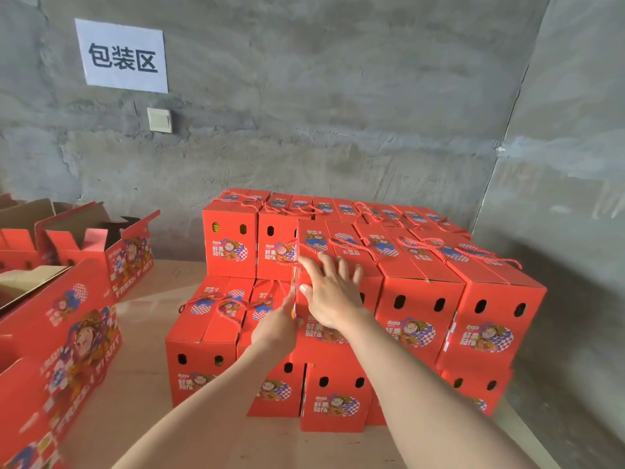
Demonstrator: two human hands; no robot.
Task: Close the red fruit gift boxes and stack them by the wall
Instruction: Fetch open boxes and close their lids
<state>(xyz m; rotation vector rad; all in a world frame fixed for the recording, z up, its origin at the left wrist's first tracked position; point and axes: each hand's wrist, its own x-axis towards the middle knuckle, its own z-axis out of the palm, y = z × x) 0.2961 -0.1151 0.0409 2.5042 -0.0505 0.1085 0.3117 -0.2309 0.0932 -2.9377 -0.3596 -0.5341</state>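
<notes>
**A:** Both hands were on the top-tier red box (316, 243), front row of the stack (422, 299) by the wall (338, 113). The right hand (333, 296) lay flat, fingers fanned over its upper front, gripping nothing.

**B:** And the left hand (280, 324) pressed straight-fingered along the box's left side, no clutch there either.

**A:** The risk, I'd say, was that the left side had no neighbour in its row. A lopsided shove could have tipped it off.

**B:** Or the palm could have snagged the rope handle (341, 247) and dragged the lid open.

hands (333, 299) 2 | sign (122, 56) 1 | switch (159, 120) 1 | closed boxes (417, 319) 10+ | open boxes (101, 242) 3+
</notes>
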